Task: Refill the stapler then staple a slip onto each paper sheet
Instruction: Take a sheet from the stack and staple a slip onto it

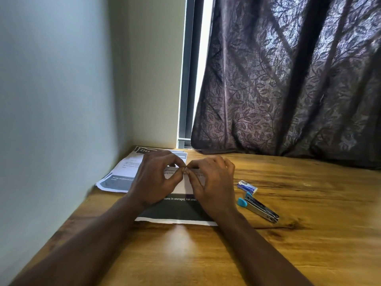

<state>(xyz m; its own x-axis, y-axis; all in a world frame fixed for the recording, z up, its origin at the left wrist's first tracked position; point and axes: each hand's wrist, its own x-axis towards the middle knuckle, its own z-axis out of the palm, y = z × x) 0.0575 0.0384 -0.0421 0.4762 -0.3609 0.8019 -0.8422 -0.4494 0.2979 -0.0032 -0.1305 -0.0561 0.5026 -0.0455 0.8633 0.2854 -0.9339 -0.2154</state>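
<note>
Dark leaf-patterned curtain [288, 79] fills far right. Wooden table [309, 234] spans near field. I log printed sheet [175, 212] with dark band at centre, under both hands; more sheets [117, 182] stacked far left against wall. Left hand [152, 180] and right hand [212, 182] meet above centre sheet, thumb and forefinger of each pinching one small item [186, 168]; too small for me to identify. Stapler [259, 207] lies hinged open on table, right of centre sheet. Small blue-white box [247, 186] sits just beyond stapler.
</note>
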